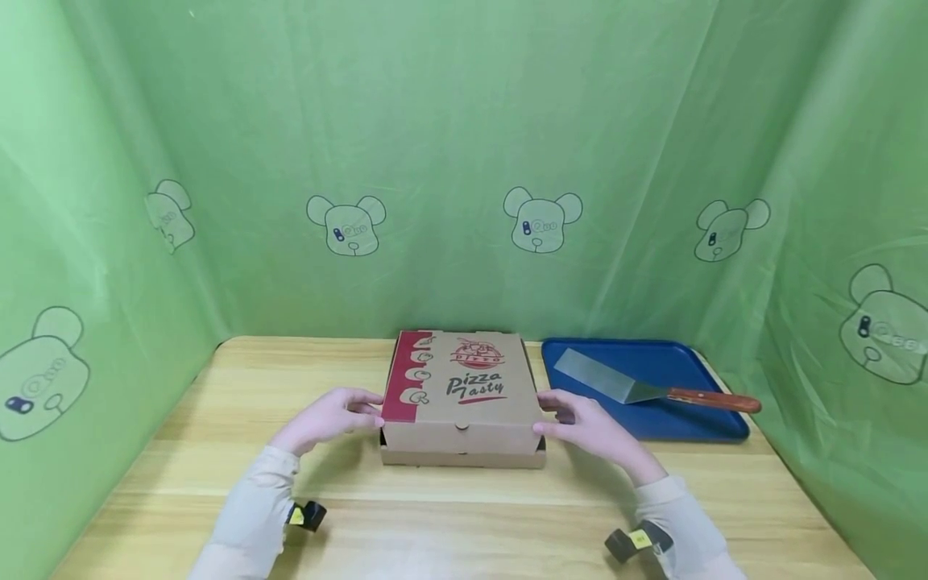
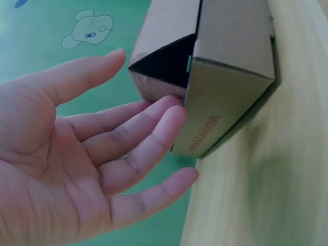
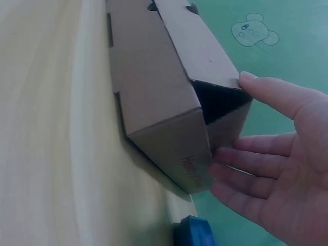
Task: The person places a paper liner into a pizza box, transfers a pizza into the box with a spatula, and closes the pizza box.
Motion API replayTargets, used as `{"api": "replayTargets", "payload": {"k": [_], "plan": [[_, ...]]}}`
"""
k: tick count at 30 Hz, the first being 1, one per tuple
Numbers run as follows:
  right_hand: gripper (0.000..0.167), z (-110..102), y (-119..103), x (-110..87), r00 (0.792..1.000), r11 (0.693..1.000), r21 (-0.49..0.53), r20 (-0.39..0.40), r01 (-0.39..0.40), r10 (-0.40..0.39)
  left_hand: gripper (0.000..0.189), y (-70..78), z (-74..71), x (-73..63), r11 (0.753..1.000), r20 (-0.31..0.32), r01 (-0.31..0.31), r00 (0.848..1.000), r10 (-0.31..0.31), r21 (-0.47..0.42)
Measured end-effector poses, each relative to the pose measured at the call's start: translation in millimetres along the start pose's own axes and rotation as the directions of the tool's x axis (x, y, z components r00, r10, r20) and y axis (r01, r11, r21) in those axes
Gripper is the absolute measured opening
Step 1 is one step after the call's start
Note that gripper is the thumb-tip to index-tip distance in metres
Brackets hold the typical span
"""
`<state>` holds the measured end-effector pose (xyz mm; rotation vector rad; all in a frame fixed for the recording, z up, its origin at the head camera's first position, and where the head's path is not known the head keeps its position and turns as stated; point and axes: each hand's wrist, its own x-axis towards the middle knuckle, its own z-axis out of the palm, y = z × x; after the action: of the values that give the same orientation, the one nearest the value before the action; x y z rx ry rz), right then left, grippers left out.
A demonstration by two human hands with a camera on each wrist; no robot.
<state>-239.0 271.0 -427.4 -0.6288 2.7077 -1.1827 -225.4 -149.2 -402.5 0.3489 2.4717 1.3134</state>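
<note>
I see the pizza box (image 1: pixel 461 399) mid-bench (image 1: pixel 449 515), lid slightly lifted at the front corners. Left hand (image 1: pixel 329 417) at its left front corner, fingers (image 2: pixel 154 128) straight and spread, tips touching the side. Right hand (image 1: pixel 590 427) at the right front corner, fingers (image 3: pixel 251 169) also straight, touching cardboard. Blue tray (image 1: pixel 652 427) just right of the box, spatula (image 1: pixel 652 388) lying on it.

head: above, forward-down | wrists: close, side-on | shared: pizza box (image 1: pixel 461 396)
</note>
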Motion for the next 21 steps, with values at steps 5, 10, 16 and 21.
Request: {"api": "replayTargets", "payload": {"k": [5,10,16,21], "plan": [[0.055,-8,-1,-1.0,1.000,1.000,-0.024,-0.013,0.017,-0.017,0.055,4.0,-7.8,-4.2,1.000,0.001,-0.006,1.000,0.006,0.014],[0.050,-13,-2,-6.4,0.999,0.999,-0.037,-0.048,-0.003,0.001,0.050,6.8,-10.4,-11.6,0.998,-0.062,-0.056,0.996,0.059,0.038],[0.027,-14,-4,-14.9,0.989,0.996,-0.082,-0.142,0.032,-0.044,0.038,6.4,-7.0,-18.2,0.985,-0.147,-0.114,0.980,0.132,0.126],[0.012,-11,-5,-21.0,0.970,0.987,-0.135,-0.217,0.082,-0.110,0.027,5.2,2.3,-21.2,0.972,-0.202,-0.125,0.965,0.166,0.199]]}}
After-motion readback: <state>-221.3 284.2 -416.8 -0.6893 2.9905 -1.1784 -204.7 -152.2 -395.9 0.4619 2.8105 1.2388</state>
